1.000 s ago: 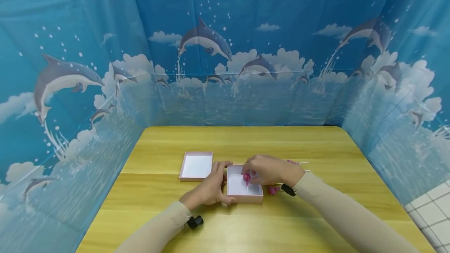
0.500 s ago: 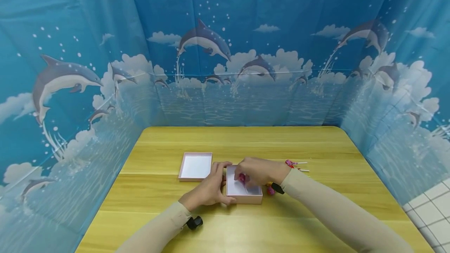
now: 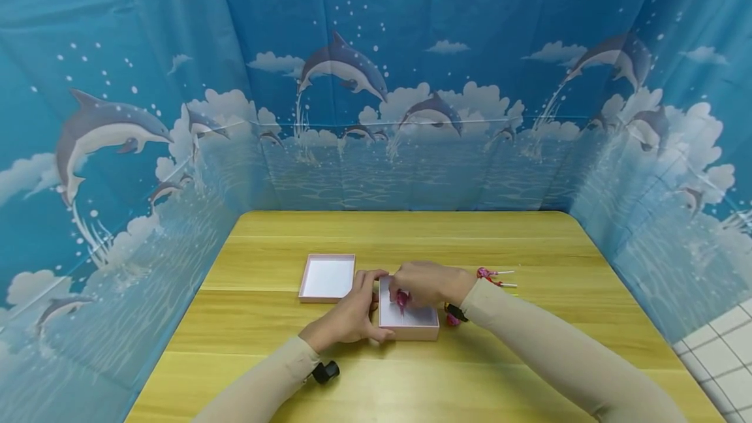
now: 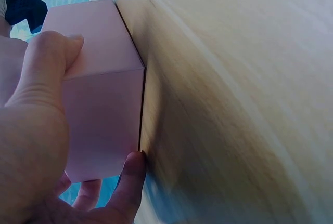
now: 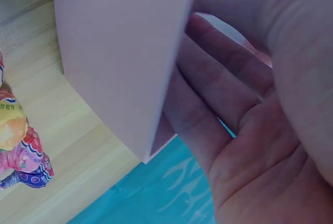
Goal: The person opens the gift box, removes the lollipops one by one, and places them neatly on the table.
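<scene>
A pink open box [image 3: 413,333] with a white inside stands on the table. My left hand [image 3: 351,311] grips its left side; in the left wrist view the thumb lies on one wall of the box [image 4: 104,115] and the fingers reach the opposite side. My right hand [image 3: 431,283] is down inside the box, with curled fingers pinching a pink-wrapped lollipop [image 3: 402,299] near the left inner wall. The lollipop's stick points towards the front wall. From the right wrist camera, the near wall of the box [image 5: 109,52] partly hides the fingertips of the right hand [image 5: 234,109].
A pink-rimmed shallow lid [image 3: 328,279] lies inside up, left of the box. Several wrapped lollipops [image 3: 486,273] lie right of it, partly behind the right forearm; a yellow-wrapped one [image 5: 11,125] is near the box. Dolphin-printed curtains [image 3: 376,168] surround the yellow table [image 3: 376,234].
My right hand has moved left inside the box with the lollipop, which is nearer the left wall now. My left hand and the box have stayed put.
</scene>
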`<action>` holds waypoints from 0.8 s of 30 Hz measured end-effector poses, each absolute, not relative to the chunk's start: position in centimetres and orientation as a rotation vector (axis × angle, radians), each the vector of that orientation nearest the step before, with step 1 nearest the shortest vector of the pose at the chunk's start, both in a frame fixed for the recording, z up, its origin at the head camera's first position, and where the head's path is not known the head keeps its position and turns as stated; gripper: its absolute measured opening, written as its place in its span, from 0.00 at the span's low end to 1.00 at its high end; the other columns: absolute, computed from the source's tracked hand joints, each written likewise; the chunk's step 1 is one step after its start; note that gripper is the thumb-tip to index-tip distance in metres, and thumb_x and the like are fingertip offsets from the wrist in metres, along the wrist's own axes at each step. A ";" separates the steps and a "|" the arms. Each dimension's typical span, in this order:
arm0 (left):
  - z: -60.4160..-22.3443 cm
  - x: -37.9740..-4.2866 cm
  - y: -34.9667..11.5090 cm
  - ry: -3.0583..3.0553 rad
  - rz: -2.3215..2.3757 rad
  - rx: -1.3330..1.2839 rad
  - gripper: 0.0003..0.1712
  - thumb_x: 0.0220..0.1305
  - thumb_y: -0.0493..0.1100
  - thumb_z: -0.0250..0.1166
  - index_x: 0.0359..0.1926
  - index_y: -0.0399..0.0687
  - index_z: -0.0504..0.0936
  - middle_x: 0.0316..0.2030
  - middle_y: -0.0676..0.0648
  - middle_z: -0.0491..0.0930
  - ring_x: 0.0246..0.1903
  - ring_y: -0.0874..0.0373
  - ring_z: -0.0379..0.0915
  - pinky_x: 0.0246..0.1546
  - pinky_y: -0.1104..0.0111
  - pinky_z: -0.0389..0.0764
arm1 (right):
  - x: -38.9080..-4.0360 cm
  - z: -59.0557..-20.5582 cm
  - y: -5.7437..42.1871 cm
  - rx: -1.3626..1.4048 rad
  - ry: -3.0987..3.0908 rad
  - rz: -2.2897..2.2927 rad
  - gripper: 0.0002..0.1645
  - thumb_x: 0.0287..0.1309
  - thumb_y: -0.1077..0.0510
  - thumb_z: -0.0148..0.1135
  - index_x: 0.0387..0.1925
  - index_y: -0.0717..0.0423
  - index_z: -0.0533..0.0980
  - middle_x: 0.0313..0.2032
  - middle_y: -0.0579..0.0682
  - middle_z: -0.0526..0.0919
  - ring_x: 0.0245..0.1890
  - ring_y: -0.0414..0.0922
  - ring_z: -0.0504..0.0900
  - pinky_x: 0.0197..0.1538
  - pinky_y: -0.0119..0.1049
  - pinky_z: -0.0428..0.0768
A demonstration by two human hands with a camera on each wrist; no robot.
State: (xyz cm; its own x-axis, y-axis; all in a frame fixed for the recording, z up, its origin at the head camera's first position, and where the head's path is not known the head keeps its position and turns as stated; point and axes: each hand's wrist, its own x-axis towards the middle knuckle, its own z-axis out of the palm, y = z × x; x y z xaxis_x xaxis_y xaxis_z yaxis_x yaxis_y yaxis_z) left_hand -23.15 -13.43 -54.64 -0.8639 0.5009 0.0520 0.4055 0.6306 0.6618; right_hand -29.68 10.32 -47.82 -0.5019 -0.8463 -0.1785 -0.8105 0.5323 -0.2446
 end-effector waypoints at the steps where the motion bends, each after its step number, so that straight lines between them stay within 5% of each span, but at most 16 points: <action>1: -54.6 -23.1 -13.4 2.709 1.052 0.762 0.71 0.60 0.59 0.92 0.91 0.52 0.55 0.76 0.38 0.63 0.51 0.59 0.75 0.57 0.67 0.82 | -29.7 -47.9 10.3 -1.385 2.494 -0.187 0.13 0.70 0.71 0.78 0.47 0.51 0.93 0.41 0.45 0.94 0.36 0.35 0.80 0.45 0.31 0.83; 7: -54.6 -23.1 -13.3 2.708 1.048 0.771 0.71 0.61 0.58 0.92 0.90 0.50 0.56 0.70 0.40 0.64 0.49 0.60 0.72 0.49 0.69 0.79 | -29.8 -47.9 10.5 -1.403 2.484 -0.212 0.11 0.73 0.70 0.78 0.46 0.51 0.93 0.46 0.45 0.96 0.42 0.40 0.88 0.49 0.32 0.87; 24: -54.6 -23.3 -13.3 2.692 1.057 0.718 0.72 0.60 0.59 0.92 0.92 0.53 0.54 0.73 0.42 0.64 0.53 0.60 0.75 0.55 0.69 0.83 | -29.6 -47.1 12.4 -1.514 2.525 -0.364 0.07 0.74 0.67 0.79 0.47 0.53 0.92 0.44 0.49 0.90 0.42 0.41 0.90 0.46 0.28 0.87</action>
